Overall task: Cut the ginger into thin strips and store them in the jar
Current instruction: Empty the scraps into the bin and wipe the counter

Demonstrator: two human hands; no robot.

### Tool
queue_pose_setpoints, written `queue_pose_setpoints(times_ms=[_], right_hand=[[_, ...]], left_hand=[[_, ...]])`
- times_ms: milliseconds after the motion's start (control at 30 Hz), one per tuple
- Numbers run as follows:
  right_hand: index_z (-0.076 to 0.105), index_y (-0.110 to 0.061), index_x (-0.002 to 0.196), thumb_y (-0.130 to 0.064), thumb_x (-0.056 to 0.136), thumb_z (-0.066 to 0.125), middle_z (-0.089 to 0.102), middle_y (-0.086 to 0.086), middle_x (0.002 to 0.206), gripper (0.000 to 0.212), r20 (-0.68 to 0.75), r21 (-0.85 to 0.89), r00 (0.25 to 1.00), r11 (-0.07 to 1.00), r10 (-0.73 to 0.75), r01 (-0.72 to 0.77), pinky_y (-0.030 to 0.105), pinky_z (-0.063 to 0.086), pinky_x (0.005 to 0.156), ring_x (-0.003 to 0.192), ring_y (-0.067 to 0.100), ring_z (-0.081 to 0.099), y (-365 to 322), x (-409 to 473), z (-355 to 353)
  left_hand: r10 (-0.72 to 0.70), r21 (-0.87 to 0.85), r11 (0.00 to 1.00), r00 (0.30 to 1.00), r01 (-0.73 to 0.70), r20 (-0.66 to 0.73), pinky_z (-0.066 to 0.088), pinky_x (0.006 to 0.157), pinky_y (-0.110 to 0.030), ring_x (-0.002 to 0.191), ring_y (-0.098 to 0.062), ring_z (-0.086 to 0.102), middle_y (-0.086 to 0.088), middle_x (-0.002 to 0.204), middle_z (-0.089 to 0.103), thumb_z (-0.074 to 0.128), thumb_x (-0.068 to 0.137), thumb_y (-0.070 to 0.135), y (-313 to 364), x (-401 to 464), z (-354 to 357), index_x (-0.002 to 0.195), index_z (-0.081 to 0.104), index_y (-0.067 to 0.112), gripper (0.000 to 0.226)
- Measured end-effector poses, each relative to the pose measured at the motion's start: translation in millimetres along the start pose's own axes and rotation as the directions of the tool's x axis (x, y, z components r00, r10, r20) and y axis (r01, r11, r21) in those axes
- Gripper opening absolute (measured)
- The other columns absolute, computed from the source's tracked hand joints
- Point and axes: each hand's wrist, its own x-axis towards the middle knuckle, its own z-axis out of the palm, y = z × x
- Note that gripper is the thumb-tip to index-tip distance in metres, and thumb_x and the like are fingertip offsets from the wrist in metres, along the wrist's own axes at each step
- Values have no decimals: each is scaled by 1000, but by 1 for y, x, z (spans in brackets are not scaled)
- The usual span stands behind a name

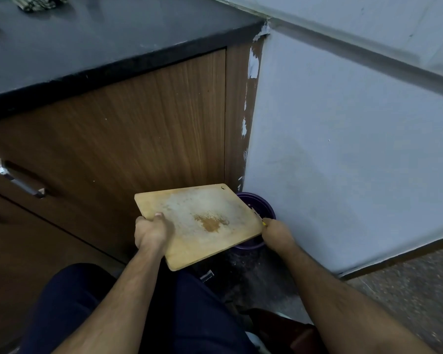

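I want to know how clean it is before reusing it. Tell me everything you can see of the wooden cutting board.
The cutting board is a pale wooden rectangle with rounded corners and a small hole near its far corner. Its top looks worn and whitish, with a brown stain near the middle. It is held in the air over a purple bin. The left hand grips its near-left edge, thumb on top; the right hand is at its right edge.

One wooden cutting board [202, 223], with one brown stain on it and one small hole at its far corner. Two hands on show, the left hand [151, 229] and the right hand [276, 232]. One purple bin [262, 208] on the floor. One cabinet door handle [18, 178] of metal. One dark countertop [87, 39], with one striped bundle [39, 2] lying on it
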Motion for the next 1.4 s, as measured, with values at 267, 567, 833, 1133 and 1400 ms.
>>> queue_pose_setpoints(times_ms=[267,567,833,1133,1400], right_hand=[[64,-9,117,-14,98,40,70,13,109,31,-1,-8,999,999,-36,36,41,52,88,101,32,64,-7,4,-2],[60,3,103,-20,101,45,66,24,105,27,-279,12,960,999,-29,33,40,44,81,100,40,60,-27,14,-36],[58,-6,115,-31,99,49,54,17,116,31,-387,-21,921,999,-36,30,46,46,89,109,38,54,-69,4,-76],[57,-9,110,-26,98,46,64,11,102,23,-456,187,888,968,-64,166,35,46,68,88,29,58,-119,-33,-107],[61,-8,115,-24,99,48,66,11,107,25,-540,242,838,937,-86,252,34,43,70,87,26,53,-154,-82,-124]], left_hand=[[1,10,1000,1000,-1,-7,52,90,-47,101,-37,60,-14,116,60,51,96,38,6,-1,-5,127,47,9,43],[43,-130,991,996,-33,74,51,91,-48,99,-33,60,-8,111,60,54,96,35,19,-13,-15,123,51,12,36],[172,-276,954,971,-122,167,53,88,-49,96,-30,62,-10,111,63,54,98,29,50,-34,-56,112,52,12,22],[297,-310,921,938,-234,177,49,78,-43,98,-27,59,-9,116,59,51,100,28,85,-74,-127,128,48,9,34],[470,-171,881,857,-441,211,51,73,-40,102,-29,60,-11,118,58,50,100,33,127,-104,-207,134,43,8,43]])
